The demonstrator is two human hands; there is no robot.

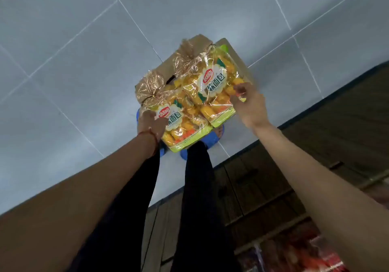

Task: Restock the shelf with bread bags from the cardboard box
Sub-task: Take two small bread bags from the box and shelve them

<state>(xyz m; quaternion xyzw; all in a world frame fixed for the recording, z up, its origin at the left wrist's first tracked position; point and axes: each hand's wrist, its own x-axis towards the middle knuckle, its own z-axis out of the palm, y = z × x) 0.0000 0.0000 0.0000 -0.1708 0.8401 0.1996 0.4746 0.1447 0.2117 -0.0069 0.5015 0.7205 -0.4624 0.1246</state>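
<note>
I look straight down at a cardboard box (235,54) on the tiled floor. Two clear bags of yellow bread rolls with gold tied tops are lifted above it. My left hand (150,125) grips the nearer bread bag (181,128) at its left side, just below the tie. My right hand (249,105) pinches the right edge of the farther bread bag (212,84). More yellow packs show inside the box between the two bags. The box's inside is mostly hidden by the bags.
My legs in dark trousers and blue sandals (212,139) stand right behind the box. A dark wooden shelf unit (315,166) runs along the right side, with red packaged goods (305,255) at the lower right. Grey floor tiles (84,61) spread to the left and beyond.
</note>
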